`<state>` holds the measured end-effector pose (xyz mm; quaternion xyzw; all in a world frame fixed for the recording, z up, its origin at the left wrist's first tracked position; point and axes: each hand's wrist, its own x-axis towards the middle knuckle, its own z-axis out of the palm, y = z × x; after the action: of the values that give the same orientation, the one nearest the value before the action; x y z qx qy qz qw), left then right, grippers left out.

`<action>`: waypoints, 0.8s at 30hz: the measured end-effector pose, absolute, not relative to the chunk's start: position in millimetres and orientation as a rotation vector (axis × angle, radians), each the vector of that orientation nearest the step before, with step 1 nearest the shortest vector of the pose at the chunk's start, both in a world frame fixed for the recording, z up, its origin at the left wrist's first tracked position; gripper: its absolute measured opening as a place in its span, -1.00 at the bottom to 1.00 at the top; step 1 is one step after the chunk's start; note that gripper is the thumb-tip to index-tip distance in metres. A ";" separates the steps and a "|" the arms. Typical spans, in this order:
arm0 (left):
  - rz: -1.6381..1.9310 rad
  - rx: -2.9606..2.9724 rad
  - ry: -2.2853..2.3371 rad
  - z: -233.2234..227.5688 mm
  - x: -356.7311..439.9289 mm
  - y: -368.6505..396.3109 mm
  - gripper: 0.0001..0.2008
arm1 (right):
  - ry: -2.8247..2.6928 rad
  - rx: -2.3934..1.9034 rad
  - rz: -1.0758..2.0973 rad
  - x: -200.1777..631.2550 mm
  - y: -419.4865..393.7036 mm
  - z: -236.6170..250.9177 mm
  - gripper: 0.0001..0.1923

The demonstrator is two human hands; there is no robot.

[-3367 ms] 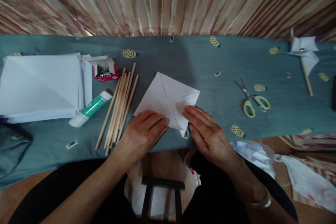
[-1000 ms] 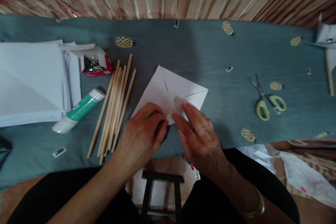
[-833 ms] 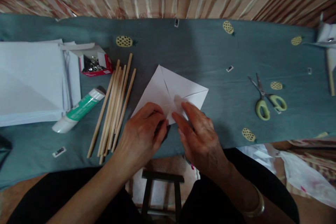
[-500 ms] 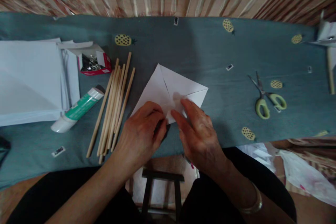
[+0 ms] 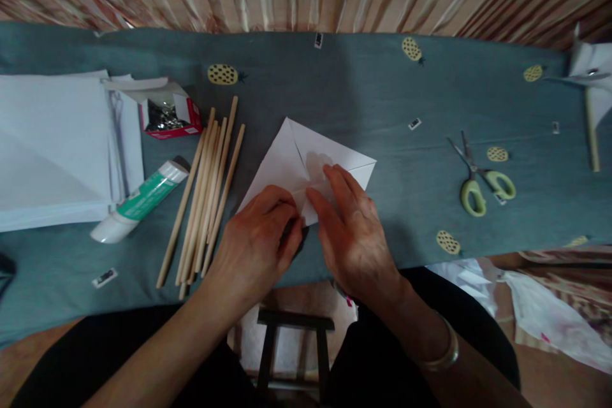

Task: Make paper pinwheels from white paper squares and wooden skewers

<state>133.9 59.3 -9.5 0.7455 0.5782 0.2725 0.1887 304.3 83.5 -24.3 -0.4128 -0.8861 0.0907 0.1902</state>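
A white sheet of paper (image 5: 273, 169), folded into a squarish shape with flaps meeting at its middle, lies on the cloth-covered table in front of me. My left hand (image 5: 261, 236) has its fingers curled at the paper's near left side, with thumb and forefinger closed on the near edge. My right hand (image 5: 351, 226) rests its fingertips on the middle of the paper, the fingers stretched out and slightly apart. Both hands cover the near part of the paper.
Left of the paper lie several wooden sticks (image 5: 203, 194), a glue tube (image 5: 143, 201), an open box of metal pins or clips (image 5: 169, 115) and a stack of white paper (image 5: 52, 146). Scissors (image 5: 473, 172) lie right, spread apart. A paper piece on a stick (image 5: 593, 127) stands far right.
My right hand has slid slightly up and left across the paper, its fingers now flatter over the middle. My left hand stays at the near edge. The view has shifted a little.
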 end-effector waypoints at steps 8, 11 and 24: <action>0.739 2.119 1.626 -9.9 132.6 59.3 -0.85 | -2.343 -1.179 0.480 301.8 86.1 -28.0 -0.64; 0.724 2.119 1.628 -10.0 132.7 59.9 -0.85 | -2.221 -1.217 0.734 307.2 94.1 -19.2 -0.67; 0.785 2.134 1.633 -10.5 130.4 58.3 -0.87 | -2.319 -1.385 0.334 329.8 130.5 -18.7 -0.53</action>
<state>130.4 58.3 -10.5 0.7513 0.5747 0.2762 0.1702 329.8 130.5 -18.7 -0.4977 -0.8334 0.1199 0.2084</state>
